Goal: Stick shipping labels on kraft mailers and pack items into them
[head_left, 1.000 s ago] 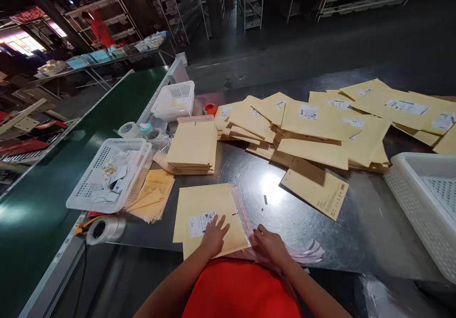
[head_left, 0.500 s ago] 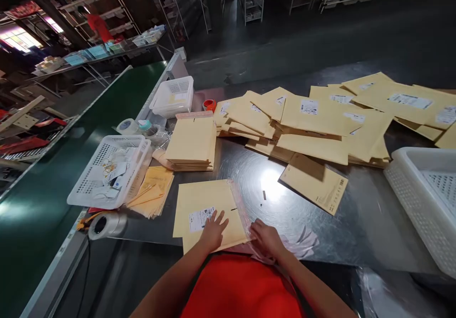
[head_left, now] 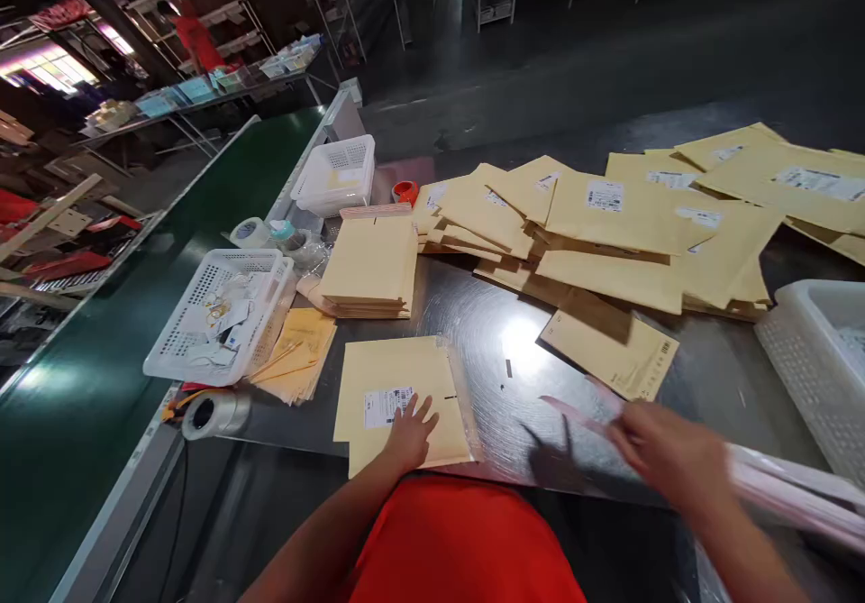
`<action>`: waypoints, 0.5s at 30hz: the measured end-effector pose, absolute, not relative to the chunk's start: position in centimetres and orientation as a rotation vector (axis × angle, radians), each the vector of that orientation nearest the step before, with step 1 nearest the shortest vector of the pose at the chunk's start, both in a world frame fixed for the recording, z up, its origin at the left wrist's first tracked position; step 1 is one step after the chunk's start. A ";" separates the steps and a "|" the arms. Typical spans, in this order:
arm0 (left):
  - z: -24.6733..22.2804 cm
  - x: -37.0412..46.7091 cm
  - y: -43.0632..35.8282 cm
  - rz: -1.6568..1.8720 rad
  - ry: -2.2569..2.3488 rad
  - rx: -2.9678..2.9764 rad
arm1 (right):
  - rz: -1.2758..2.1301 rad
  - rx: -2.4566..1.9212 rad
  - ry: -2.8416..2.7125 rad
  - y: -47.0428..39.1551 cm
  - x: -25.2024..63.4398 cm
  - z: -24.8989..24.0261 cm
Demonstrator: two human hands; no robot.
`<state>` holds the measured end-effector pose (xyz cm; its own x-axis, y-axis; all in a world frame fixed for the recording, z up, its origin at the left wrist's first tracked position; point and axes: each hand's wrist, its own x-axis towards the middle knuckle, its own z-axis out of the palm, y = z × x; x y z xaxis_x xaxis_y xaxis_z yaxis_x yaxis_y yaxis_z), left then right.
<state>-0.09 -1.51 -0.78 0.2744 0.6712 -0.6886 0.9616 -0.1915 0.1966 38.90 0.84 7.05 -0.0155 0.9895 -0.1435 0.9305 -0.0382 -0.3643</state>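
My left hand (head_left: 409,436) lies with its fingers spread on a yellow padded envelope (head_left: 432,405), beside a white printed label (head_left: 386,406). A second envelope edge shows under it at the left. Over the steel table's front right part, my right hand (head_left: 666,450) is closed around thin pinkish-white strips (head_left: 797,490), which trail off to the right and poke out past the fingers. That hand is blurred by motion.
A stack of blank envelopes (head_left: 371,260) stands behind, with labelled envelopes (head_left: 608,215) heaped to its right. White baskets (head_left: 216,315) stand left, near orange envelopes (head_left: 297,355) and a tape roll (head_left: 216,412). Another basket (head_left: 804,378) is at right. A green conveyor (head_left: 168,251) runs along the left.
My right hand has left the envelope's right edge and swung right with the strips, which lay bunched at the table's front edge. My left hand stays on the envelope. The view has shifted slightly.
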 end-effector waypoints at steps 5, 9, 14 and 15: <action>-0.2 0.0 -1.3 -0.656 1.451 1.943 | 1.019 -1.958 -2.445 0.1 25.6 0.5; 0.2 -0.1 -1.1 -0.641 1.436 1.952 | 1.106 -1.954 -2.399 -0.2 21.5 -2.6; 0.0 -0.1 -1.1 -0.636 1.439 1.937 | 1.131 -1.852 -2.443 0.8 20.1 -3.2; 0.0 -0.1 -1.1 -0.636 1.441 1.933 | 1.128 -1.826 -2.460 0.9 19.6 -3.2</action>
<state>-0.07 -1.11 -0.02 0.2829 0.6513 -0.7041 0.9591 -0.1971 0.2031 19.63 0.88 -3.21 -0.3689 0.7972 -0.4780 0.8823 0.1386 -0.4499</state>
